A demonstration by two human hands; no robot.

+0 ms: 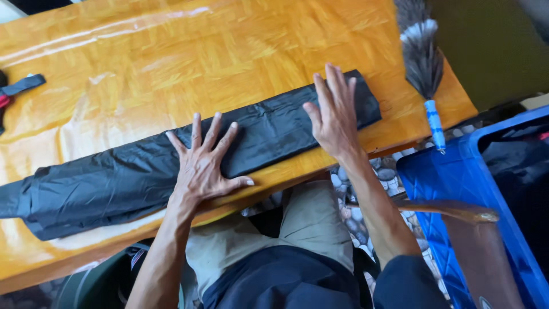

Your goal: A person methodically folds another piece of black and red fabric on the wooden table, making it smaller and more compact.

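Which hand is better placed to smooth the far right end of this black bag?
Right. The right hand already rests flat on the folded black plastic bag close to that end, while the left hand presses its middle.

Left hand [203, 166]: bare, no ring, no glove, no watch.
Right hand [333, 117]: bare, no ring, no glove.
Forearms: both uncovered to the elbow.
Sleeves: dark navy, edge visible at the right elbow.
Shirt: dark navy, over the lap.
Trousers: light khaki, creased at the thighs.
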